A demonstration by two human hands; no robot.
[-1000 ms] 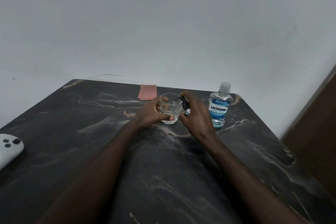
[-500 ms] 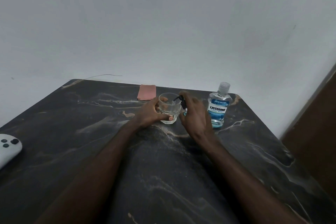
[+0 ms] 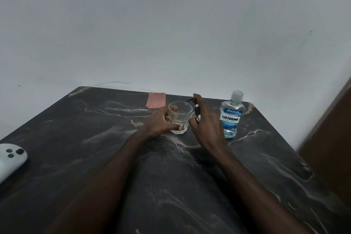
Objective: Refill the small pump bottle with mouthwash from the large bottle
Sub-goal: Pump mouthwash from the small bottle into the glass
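Note:
A clear drinking glass [image 3: 180, 115] stands on the dark marble table [image 3: 95, 148], and my left hand [image 3: 160, 121] grips it from the left with thumb and fingers round its base. My right hand [image 3: 206, 125] holds the small pump bottle [image 3: 196, 110] just right of the glass, forefinger on top of the black pump head, whose nozzle points over the glass rim. Most of the small bottle is hidden by my fingers. The large mouthwash bottle [image 3: 230, 118], clear with blue liquid low inside and its cap on, stands upright to the right of my right hand.
A folded pink cloth [image 3: 156, 100] lies at the table's far edge behind the glass. A white controller [image 3: 10, 159] sits at the left edge. A brown panel [image 3: 330, 148] rises on the right. A grey wall backs the table.
My right forefinger has lifted slightly on the pump head. Both hands, the glass and the large bottle stay where they were.

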